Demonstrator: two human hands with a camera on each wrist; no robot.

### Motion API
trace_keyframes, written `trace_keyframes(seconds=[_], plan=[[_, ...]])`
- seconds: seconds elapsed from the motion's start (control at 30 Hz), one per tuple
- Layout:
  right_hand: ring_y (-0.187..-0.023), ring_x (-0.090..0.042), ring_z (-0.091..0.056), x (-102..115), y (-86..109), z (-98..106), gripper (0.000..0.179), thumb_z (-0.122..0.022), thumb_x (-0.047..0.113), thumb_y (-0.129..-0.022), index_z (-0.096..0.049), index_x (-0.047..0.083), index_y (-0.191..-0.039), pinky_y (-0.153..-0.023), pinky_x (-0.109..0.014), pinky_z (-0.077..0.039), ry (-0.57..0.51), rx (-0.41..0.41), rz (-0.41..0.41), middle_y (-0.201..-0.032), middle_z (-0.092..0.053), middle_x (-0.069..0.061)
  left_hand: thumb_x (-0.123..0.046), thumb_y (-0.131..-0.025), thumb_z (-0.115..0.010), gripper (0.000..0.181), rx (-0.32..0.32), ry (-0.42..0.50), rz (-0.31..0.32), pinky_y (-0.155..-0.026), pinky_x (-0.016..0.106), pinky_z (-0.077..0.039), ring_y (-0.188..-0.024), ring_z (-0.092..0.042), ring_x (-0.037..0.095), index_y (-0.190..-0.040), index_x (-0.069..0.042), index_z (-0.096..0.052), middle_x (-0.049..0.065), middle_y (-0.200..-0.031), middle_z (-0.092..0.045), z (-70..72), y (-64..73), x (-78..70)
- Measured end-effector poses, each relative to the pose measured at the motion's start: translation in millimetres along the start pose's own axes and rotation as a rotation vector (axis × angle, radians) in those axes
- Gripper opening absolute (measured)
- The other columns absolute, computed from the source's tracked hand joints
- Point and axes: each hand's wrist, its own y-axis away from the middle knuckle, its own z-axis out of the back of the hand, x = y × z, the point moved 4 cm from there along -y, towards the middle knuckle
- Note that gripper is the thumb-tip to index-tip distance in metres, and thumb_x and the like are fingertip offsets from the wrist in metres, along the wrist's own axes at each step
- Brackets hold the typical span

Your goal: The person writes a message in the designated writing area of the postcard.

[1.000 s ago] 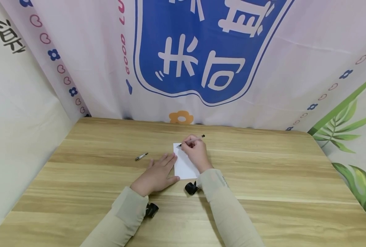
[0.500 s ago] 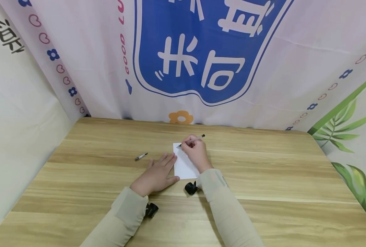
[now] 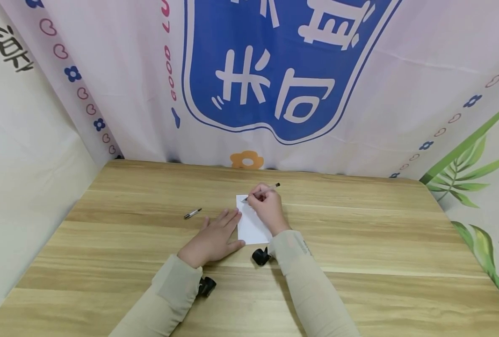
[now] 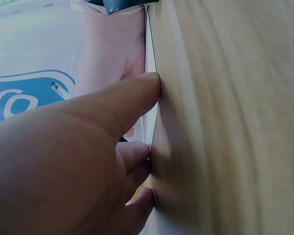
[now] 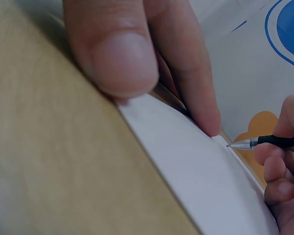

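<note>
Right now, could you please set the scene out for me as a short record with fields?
Left hand: rests on the left edge of the paper, fingers extended
Right hand: holds the pen
Pen: slanted, tip by the paper's far left corner; contact too fine to tell
Paper: white, on the table; any writing too small to make out
Small rod: on the table, left of the paper, apart from the left hand
Backdrop: printed cloth beyond the table
</note>
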Motion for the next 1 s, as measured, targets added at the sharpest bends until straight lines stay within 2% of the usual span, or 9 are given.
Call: trace_keyframes(seconds=[0.27,1.0], plan=[[-0.065,-0.012,-0.053,-0.8,-0.8,0.8,0.007,-0.066,0.005,-0.093,-0.070,0.004,-0.087,-0.055,-0.020,-0.043,-0.016,-0.003,-0.022,-0.081,-0.063,-0.004,-0.043,-0.104,-0.055,0.075,0.008,-0.007,0.006,-0.117,0.070,-0.011,-0.155,-0.011,0.034,-0.161,-0.004,-0.025,0.010,-0.169,-0.017,1.6,0.3,-1.7],[-0.064,-0.013,-0.052,-2.9,-2.4,0.1,0.007,-0.066,0.005,-0.092,-0.070,0.004,-0.087,-0.054,-0.021,-0.042,0.000,-0.005,0.004,-0.078,-0.061,-0.003,-0.044,-0.104,-0.054,0.076,0.009,-0.013,0.004,-0.117,0.071,-0.011,-0.155,-0.010,0.034,-0.161,-0.004,-0.024,0.010,-0.169,-0.016,-0.9,-1.9,0.3]])
